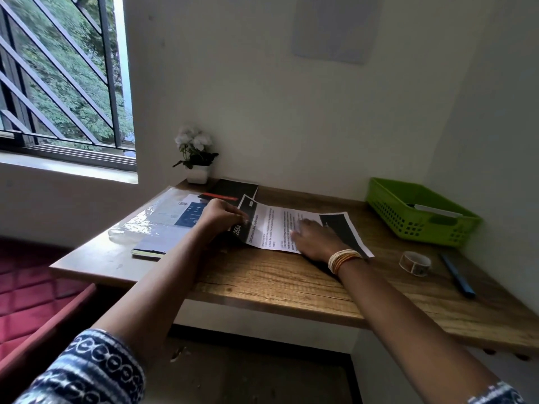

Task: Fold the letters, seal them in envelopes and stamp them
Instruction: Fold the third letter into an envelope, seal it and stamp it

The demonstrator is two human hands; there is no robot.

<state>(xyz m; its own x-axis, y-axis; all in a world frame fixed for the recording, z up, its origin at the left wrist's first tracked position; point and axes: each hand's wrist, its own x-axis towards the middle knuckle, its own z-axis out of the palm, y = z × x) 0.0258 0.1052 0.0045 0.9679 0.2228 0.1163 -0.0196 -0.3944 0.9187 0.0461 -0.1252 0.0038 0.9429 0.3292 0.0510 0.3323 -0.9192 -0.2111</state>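
Note:
A printed letter (280, 221) with black bands and text lies on the wooden desk (277, 281). My left hand (221, 215) pinches its left edge, which lifts slightly off the desk. My right hand (313, 239) lies flat on the middle of the sheet, fingers spread, pressing it down. A roll of stamps (414, 262) lies to the right of the letter. A clear plastic packet with envelopes or papers (166, 217) sits at the left of the desk.
A green plastic basket (420, 212) stands at the back right with a white item inside. A blue pen (456, 275) lies near the right edge. A black book with a red pen (230, 192) and a potted flower (197, 158) sit at the back. A red chair (32, 290) is at the left.

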